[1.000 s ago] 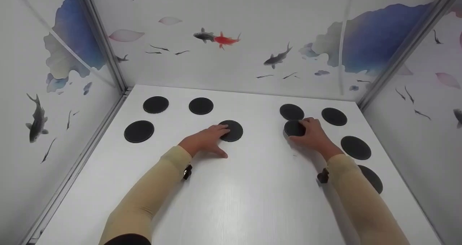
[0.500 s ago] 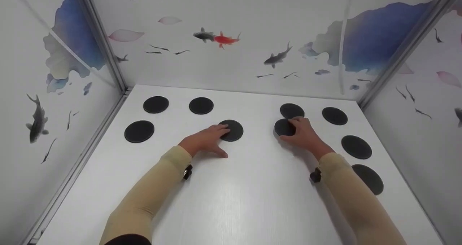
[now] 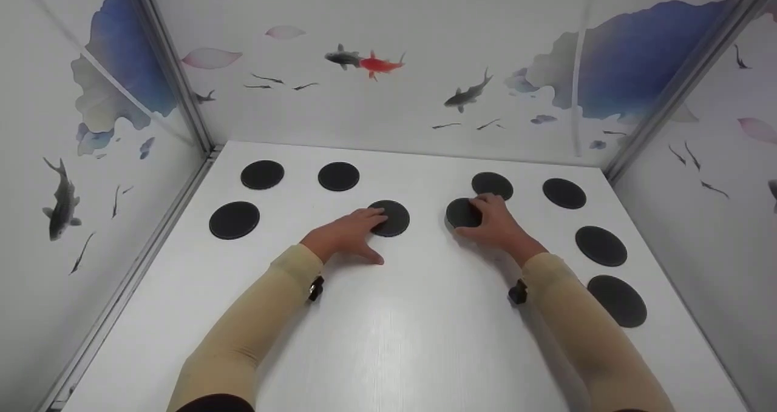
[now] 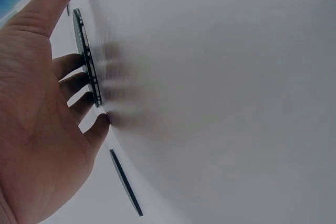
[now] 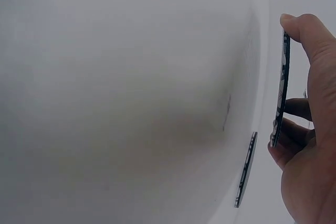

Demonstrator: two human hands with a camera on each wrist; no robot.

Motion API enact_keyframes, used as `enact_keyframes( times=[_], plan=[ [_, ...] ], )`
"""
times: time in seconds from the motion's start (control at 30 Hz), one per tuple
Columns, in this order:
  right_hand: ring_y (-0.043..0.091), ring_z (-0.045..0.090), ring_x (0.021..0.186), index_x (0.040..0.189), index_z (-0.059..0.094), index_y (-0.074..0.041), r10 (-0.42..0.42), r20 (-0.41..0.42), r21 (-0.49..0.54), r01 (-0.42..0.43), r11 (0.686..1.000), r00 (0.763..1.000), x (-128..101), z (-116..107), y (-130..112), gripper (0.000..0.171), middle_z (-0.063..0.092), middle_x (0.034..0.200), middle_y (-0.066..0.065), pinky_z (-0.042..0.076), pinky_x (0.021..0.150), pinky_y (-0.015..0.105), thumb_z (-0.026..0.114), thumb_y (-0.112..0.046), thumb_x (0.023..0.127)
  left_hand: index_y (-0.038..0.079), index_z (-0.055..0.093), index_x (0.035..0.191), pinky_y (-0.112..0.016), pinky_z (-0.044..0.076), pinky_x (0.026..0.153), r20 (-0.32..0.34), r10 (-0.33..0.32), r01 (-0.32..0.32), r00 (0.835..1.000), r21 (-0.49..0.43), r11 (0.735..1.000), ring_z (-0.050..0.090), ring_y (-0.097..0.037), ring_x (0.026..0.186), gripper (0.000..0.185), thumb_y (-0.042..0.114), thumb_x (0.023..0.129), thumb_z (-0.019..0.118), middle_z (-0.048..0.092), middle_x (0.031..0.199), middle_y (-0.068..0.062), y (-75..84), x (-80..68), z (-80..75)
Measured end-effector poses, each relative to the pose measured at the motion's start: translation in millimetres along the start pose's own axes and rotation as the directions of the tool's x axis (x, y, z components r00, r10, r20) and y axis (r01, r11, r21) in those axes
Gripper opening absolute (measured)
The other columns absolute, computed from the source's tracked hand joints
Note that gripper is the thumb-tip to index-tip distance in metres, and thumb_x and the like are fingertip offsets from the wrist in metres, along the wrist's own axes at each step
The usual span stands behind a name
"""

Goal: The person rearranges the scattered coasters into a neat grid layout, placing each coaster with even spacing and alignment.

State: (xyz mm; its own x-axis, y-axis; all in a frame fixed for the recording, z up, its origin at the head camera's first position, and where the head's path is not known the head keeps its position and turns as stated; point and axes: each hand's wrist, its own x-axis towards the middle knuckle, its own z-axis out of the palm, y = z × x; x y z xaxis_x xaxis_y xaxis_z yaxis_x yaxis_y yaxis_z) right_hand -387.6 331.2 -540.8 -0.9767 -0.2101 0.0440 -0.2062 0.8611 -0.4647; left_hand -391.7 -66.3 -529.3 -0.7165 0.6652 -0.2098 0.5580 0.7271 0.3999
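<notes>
Two flat black round discs lie mid-table on the white tabletop (image 3: 388,339). My left hand (image 3: 358,229) rests its straight fingers on the left disc (image 3: 397,218), thumb on the table beside it. In the left wrist view the fingers (image 4: 68,72) lie on that disc (image 4: 86,61), seen edge-on. My right hand (image 3: 488,221) lies on the other disc (image 3: 456,213), fingers on top. The right wrist view shows the thumb (image 5: 302,30) at this disc's (image 5: 282,87) edge. The two discs sit a short gap apart.
Several more black discs lie around: three at the left (image 3: 262,174) (image 3: 339,176) (image 3: 234,219), others at the right (image 3: 492,184) (image 3: 564,193) (image 3: 601,246) (image 3: 617,300). Fish-patterned walls (image 3: 388,96) close in the back and both sides.
My right hand has slid its disc leftward across the table, toward the disc under my left hand. The left hand and its disc have stayed put.
</notes>
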Motion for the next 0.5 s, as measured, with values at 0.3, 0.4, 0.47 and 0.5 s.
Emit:
enact_keyframes(
  times=[0.3, 0.4, 0.47, 0.5],
  plan=[
    [0.046, 0.035, 0.155, 0.162, 0.05, 0.003, -0.015, 0.026, -0.007, 0.016, 1.0, 1.0, 8, 8, -18, 0.097, 0.044, 0.16, 0.025, 0.038, 0.126, 0.058, 0.087, -0.05, 0.091, 0.015, 0.033, 0.175, -0.05, 0.022, 0.135, 0.002, -0.006, 0.006, 1.0, -0.005, 1.0, 0.015, -0.029, 0.17, 0.108, 0.055, 0.092, 0.088, 0.02, 0.184, -0.003, 5.3, -2.3, -4.1],
    [0.044, 0.038, 0.152, 0.161, 0.052, 0.004, -0.034, 0.028, 0.004, 0.034, 0.999, 0.999, 10, 11, -24, 0.095, 0.046, 0.157, 0.025, 0.039, 0.126, 0.058, 0.089, -0.047, 0.09, 0.015, 0.033, 0.175, -0.05, 0.022, 0.135, 0.001, -0.014, 0.014, 1.0, -0.01, 1.0, 0.015, -0.028, 0.17, 0.108, 0.055, 0.092, 0.088, 0.021, 0.184, -0.003, 5.0, -2.1, -3.0],
    [0.043, 0.04, 0.15, 0.16, 0.052, 0.005, -0.046, 0.025, 0.008, 0.045, 0.999, 0.999, 11, 13, -27, 0.095, 0.047, 0.156, 0.024, 0.038, 0.126, 0.057, 0.09, -0.046, 0.089, 0.015, 0.033, 0.175, -0.049, 0.022, 0.135, -0.001, -0.017, 0.017, 1.0, -0.01, 1.0, 0.015, -0.028, 0.17, 0.108, 0.055, 0.092, 0.088, 0.021, 0.184, -0.003, 4.5, -1.8, -2.0],
    [0.043, 0.04, 0.15, 0.16, 0.053, 0.005, -0.051, 0.023, 0.012, 0.051, 0.999, 0.998, 11, 14, -29, 0.095, 0.048, 0.155, 0.024, 0.038, 0.126, 0.057, 0.09, -0.045, 0.089, 0.015, 0.033, 0.175, -0.049, 0.022, 0.135, -0.002, -0.019, 0.019, 1.0, -0.008, 1.0, 0.015, -0.028, 0.17, 0.108, 0.055, 0.092, 0.088, 0.021, 0.184, -0.003, 4.0, -1.4, -1.5]
  ],
)
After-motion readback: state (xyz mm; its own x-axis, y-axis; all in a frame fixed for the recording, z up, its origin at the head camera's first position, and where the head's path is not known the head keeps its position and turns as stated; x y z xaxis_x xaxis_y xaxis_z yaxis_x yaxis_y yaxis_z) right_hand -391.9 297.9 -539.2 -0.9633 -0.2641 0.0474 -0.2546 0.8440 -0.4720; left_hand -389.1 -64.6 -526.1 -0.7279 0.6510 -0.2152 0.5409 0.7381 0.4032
